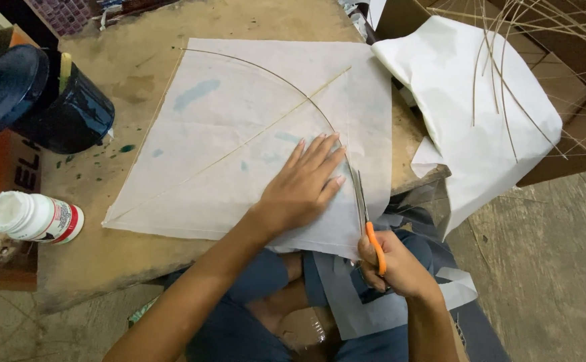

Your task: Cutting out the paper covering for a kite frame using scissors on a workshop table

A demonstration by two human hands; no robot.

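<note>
Under left hand [303, 188]: thin white paper [239, 134]

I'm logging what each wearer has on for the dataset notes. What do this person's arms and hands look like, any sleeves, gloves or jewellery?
Both arms are bare from the hands up to the frame edge: no sleeves in view. The left hand and the right hand wear no gloves, and no rings, watch or bracelets show. The left hand's fingernails look plain and unpainted.

A dark blue jar [41, 97] is sitting at ten o'clock, a white glue bottle [33, 216] is lying at eight, loose bamboo sticks [501, 74] are resting at two.
</note>
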